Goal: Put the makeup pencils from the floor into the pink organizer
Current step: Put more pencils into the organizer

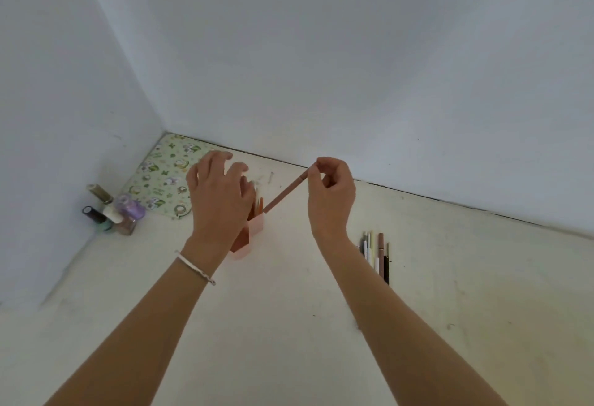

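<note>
From your head camera, your right hand point(331, 195) pinches the top end of a brown pencil point(284, 195) with its fingers point(313, 171) shut on it. You hold it by the top so the low end can slide into the pink organizer point(255, 224) on the floor point(289, 309). The pencil leans, with its tip at the rim. Your left hand point(218, 193) hovers over the organizer, fingers spread apart and holding nothing, maybe to keep it from tipping. A few pencils stand inside. More pencils point(377, 253) lie in a row on the floor near your right wrist, waiting for their turn.
</note>
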